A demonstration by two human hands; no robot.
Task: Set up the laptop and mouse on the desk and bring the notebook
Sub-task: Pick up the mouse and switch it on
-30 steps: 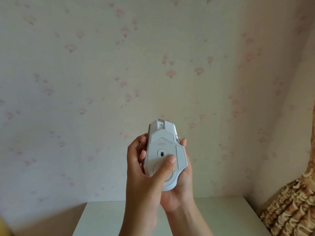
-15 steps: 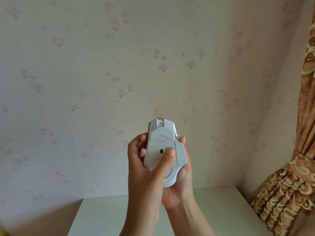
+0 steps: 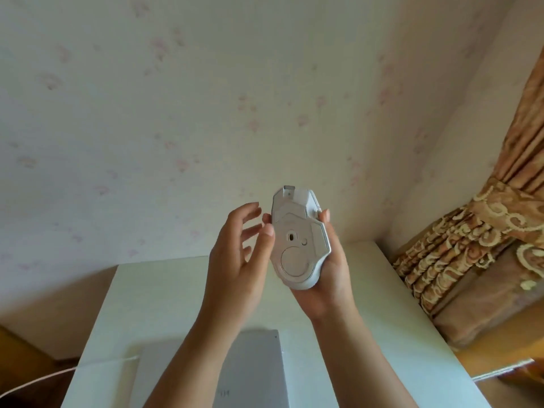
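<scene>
A white computer mouse [image 3: 297,242] is held up above the desk with its underside facing me. My right hand [image 3: 326,278] grips it from behind and below, fingertips showing at both its edges. My left hand [image 3: 238,254] hovers just left of the mouse with fingers spread and relaxed; its thumb tip is at the mouse's left edge. A closed silver laptop [image 3: 253,369] lies on the white desk [image 3: 164,301] under my forearms. No notebook is in view.
A white cable [image 3: 38,381] runs off the desk's left side from the laptop. A patterned brown curtain [image 3: 471,245] hangs tied back at the right, beside the desk's far right corner. Floral wallpaper [image 3: 176,113] backs the desk.
My left hand has let go of the mouse and opened to its left; its thumb no longer presses the underside. The view has tilted down, revealing the laptop and more desk.
</scene>
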